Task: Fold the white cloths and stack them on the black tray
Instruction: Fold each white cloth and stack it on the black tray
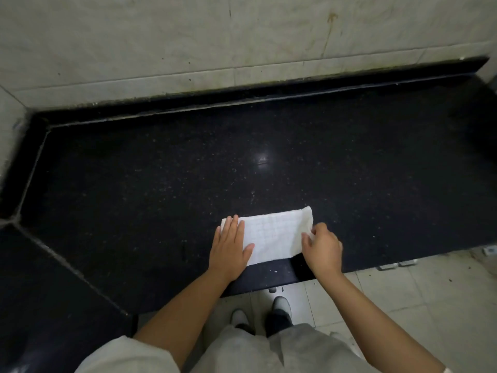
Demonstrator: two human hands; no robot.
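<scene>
Polished black speckled stone bench (161,184) with a raised dark rim along its far and left edges, set against a pale marbled tile wall (161,44). Below its near edge, light floor tiles (430,292). A lamp glint (261,158) marks the bench centre.

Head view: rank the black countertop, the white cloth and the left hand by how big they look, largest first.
1. Black countertop, by far the largest.
2. White cloth.
3. Left hand, smaller than the cloth; it lies flat on the cloth's left end, at about the same distance, so the ranking holds.
</scene>
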